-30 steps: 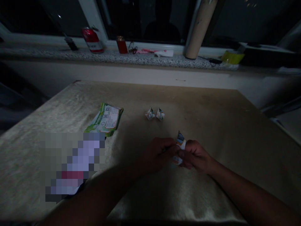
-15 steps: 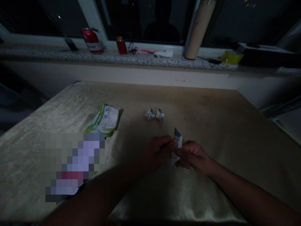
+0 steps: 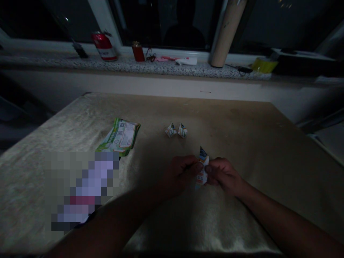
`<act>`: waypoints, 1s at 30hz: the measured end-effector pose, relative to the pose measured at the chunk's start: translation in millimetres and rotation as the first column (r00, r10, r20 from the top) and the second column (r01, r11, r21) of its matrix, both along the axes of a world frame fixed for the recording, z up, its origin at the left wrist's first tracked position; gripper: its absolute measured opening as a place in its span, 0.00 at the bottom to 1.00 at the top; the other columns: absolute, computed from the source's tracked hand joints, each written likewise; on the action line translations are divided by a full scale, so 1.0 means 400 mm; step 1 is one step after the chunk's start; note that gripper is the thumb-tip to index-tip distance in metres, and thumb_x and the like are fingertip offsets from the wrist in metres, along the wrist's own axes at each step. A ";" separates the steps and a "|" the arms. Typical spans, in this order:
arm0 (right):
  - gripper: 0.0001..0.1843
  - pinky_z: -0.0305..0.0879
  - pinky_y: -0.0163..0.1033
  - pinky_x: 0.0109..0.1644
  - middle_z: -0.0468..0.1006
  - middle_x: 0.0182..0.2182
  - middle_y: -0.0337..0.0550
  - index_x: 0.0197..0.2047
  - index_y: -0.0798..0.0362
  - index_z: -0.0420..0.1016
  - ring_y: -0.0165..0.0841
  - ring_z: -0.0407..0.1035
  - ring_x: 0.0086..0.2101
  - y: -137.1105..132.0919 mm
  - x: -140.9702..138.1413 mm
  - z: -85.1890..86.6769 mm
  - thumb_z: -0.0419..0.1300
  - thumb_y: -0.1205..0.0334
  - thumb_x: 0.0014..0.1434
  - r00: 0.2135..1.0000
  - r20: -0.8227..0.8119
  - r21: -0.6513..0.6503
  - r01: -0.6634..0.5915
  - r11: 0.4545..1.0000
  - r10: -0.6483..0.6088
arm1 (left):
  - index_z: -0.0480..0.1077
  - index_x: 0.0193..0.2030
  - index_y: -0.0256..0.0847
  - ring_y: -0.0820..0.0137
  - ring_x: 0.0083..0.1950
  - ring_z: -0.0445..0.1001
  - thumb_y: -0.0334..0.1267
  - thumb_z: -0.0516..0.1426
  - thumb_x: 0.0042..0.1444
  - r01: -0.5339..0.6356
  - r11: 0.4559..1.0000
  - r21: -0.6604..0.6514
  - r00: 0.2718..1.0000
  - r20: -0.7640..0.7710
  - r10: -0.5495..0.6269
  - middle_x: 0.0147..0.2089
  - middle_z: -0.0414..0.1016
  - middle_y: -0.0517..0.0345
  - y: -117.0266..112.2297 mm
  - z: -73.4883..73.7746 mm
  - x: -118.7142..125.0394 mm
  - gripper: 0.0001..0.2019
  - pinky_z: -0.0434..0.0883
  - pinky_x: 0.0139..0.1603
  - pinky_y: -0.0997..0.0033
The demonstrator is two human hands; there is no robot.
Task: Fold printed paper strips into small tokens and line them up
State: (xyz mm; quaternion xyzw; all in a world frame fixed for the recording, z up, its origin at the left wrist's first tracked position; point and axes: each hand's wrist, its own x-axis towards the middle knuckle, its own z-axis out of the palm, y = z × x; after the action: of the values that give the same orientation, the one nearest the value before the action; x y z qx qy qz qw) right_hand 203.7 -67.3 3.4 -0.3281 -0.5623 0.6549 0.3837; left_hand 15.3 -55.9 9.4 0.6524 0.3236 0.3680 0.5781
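Between my two hands is a folded piece of printed paper (image 3: pixel 202 175), narrow and upright, with a dark pointed tip at its top. My left hand (image 3: pixel 182 172) pinches its left side with the thumb on the near face. On the other side, my right hand (image 3: pixel 223 173) grips the edge, its thumb pressed against the paper. Just beyond my hands, two small folded paper pieces (image 3: pixel 171 130) with the same kind of print stand side by side on the cloth-covered table (image 3: pixel 242 136). The far fingers of both hands are partly hidden.
To the left lies a green and white packet (image 3: pixel 125 134), with a blurred-out purplish object (image 3: pixel 91 186) nearer me. On the speckled windowsill (image 3: pixel 120 66) stand a red can (image 3: pixel 104 46), a red lighter-like item (image 3: pixel 138 52), a cardboard tube (image 3: pixel 227 36) and a yellow object (image 3: pixel 264 65).
My right thumb has moved up the paper, uncovering more of its lower printed face. My left hand keeps nearly the same place, and the two standing pieces are unmoved.
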 end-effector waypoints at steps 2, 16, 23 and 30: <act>0.27 0.48 0.31 0.19 0.62 0.15 0.34 0.22 0.56 0.70 0.24 0.51 0.17 -0.002 0.002 0.001 0.58 0.43 0.63 0.999 0.039 0.032 0.004 0.999 -0.005 | 0.72 0.33 0.35 0.74 0.28 0.66 0.50 0.54 0.64 0.007 1.000 -0.004 1.000 0.009 -0.007 0.27 0.69 0.59 -0.002 0.000 0.001 0.19 0.62 0.29 0.75; 0.25 0.51 0.32 0.22 0.59 0.16 0.31 0.24 0.56 0.69 0.23 0.51 0.17 -0.008 0.001 -0.018 0.57 0.46 0.66 0.993 -0.037 0.015 -0.107 0.994 0.108 | 0.71 0.31 0.36 0.74 0.28 0.66 0.49 0.55 0.63 -0.038 0.999 -0.033 0.998 0.042 0.039 0.27 0.68 0.60 -0.003 0.010 0.006 0.18 0.63 0.29 0.75; 0.24 0.53 0.32 0.22 0.61 0.16 0.32 0.25 0.56 0.70 0.23 0.51 0.17 -0.005 0.005 -0.011 0.55 0.47 0.68 0.993 0.059 0.081 -0.107 0.991 0.102 | 0.70 0.29 0.36 0.74 0.28 0.64 0.52 0.56 0.61 -0.096 0.993 -0.065 0.995 0.006 0.096 0.26 0.66 0.61 -0.003 0.014 0.004 0.19 0.62 0.29 0.75; 0.11 0.72 0.41 0.41 0.78 0.37 0.47 0.45 0.52 0.77 0.36 0.74 0.38 0.019 0.013 0.018 0.67 0.63 0.58 0.900 0.169 0.758 0.142 0.637 -0.402 | 0.67 0.27 0.37 0.75 0.26 0.64 0.55 0.61 0.53 -0.223 0.928 -0.299 0.963 0.079 0.257 0.25 0.64 0.63 0.018 0.000 0.007 0.21 0.63 0.27 0.75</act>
State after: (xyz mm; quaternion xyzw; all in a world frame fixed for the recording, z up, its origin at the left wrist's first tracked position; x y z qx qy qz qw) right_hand 208.7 -59.7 10.8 -0.3321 -0.7733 0.2469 0.4804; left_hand 18.3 -48.8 9.4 0.4943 0.4169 0.4225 0.6352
